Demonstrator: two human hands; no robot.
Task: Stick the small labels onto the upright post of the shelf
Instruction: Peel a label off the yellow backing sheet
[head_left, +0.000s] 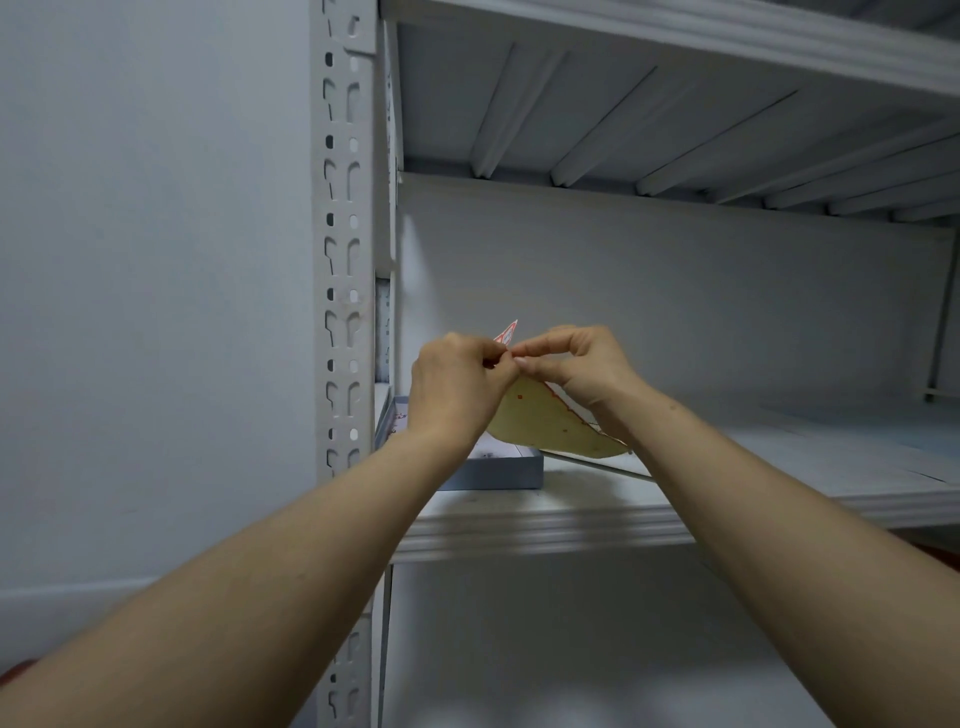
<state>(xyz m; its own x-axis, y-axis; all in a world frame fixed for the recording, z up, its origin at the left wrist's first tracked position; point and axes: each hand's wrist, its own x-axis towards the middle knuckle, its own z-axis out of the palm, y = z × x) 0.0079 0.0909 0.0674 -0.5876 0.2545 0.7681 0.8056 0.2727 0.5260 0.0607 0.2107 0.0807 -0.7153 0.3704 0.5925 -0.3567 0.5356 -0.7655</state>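
Observation:
A white perforated upright post (343, 260) of the metal shelf rises at the left of centre. To its right, at mid height, both my hands meet over a yellowish label backing sheet (540, 423) that curls down beneath them. My left hand (457, 384) pinches the sheet's top edge. My right hand (576, 366) pinches a small red-and-white label (508, 331) that sticks up between the fingertips. Both hands are about a hand's width right of the post.
A shallow grey box (506, 467) lies on the shelf board (571, 525) just below my hands, beside a thin metal rod (597, 465). Another shelf board (675, 104) spans overhead. A pale wall (156, 260) stands left of the post.

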